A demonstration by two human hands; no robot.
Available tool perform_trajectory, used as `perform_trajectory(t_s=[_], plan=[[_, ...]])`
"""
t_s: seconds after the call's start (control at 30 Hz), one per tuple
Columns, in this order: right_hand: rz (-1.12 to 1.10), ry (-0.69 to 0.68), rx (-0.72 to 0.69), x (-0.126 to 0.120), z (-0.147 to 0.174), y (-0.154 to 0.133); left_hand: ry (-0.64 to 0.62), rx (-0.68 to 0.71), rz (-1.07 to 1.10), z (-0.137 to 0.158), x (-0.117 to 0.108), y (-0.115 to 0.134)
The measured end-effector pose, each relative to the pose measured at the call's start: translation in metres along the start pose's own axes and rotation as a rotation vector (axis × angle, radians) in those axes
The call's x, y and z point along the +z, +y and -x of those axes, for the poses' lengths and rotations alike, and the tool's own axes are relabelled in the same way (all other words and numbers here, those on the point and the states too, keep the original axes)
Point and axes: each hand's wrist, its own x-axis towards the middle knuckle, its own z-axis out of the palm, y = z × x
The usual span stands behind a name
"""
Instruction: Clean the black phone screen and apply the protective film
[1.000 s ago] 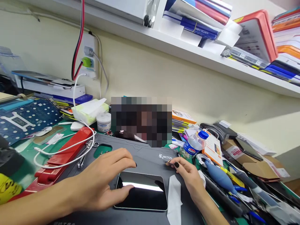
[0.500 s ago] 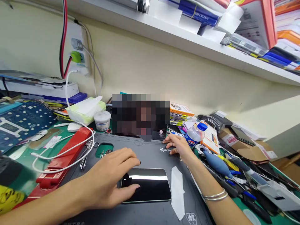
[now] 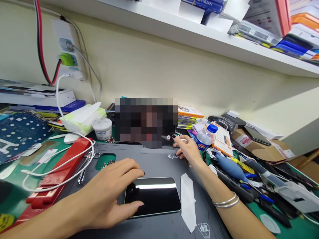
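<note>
A smartphone (image 3: 156, 199) with a dark, glossy screen lies flat on the grey work mat (image 3: 139, 159). My left hand (image 3: 117, 192) is at its left end, fingers and thumb spread apart; the thumb tip lies over the screen's lower left. At the mat's far edge, my right hand (image 3: 188, 149) reaches to the lower right corner of a dark upright screen (image 3: 169, 126), mostly blurred out. One finger points at that corner while the others bend loosely below; contact is unclear. A folded white tissue (image 3: 188, 202) lies right of the phone.
On the left are a red tool (image 3: 57, 169) under a looped white cable, a white tub (image 3: 102, 129) and a tissue pack (image 3: 84, 116). A bottle with a blue cap (image 3: 206, 136), a blue air blower (image 3: 230, 167) and assorted tools crowd the right. A loaded shelf (image 3: 174, 26) overhangs.
My right hand has risen slightly towards the screen's corner, one finger now stretched out. The left hand stays at the phone's left end. The whole view has shifted a little.
</note>
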Motion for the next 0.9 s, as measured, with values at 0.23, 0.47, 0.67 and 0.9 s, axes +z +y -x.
perform_trajectory(t_s=[0.23, 0.47, 0.67, 0.9], plan=[[-0.005, 0.142, -0.22, -0.014, -0.001, 0.008, -0.059, -0.007, -0.03, -0.003, -0.004, 0.005], [0.108, 0.14, -0.418, -0.02, -0.016, 0.02, 0.061, 0.067, -0.059, -0.005, -0.003, 0.0], [0.135, -0.012, -0.515, -0.013, -0.021, 0.033, 0.146, 0.168, -0.25, -0.011, -0.003, -0.006], [0.171, -0.133, -0.672, -0.016, -0.032, 0.031, 0.181, 0.096, -0.343, 0.019, -0.042, 0.031]])
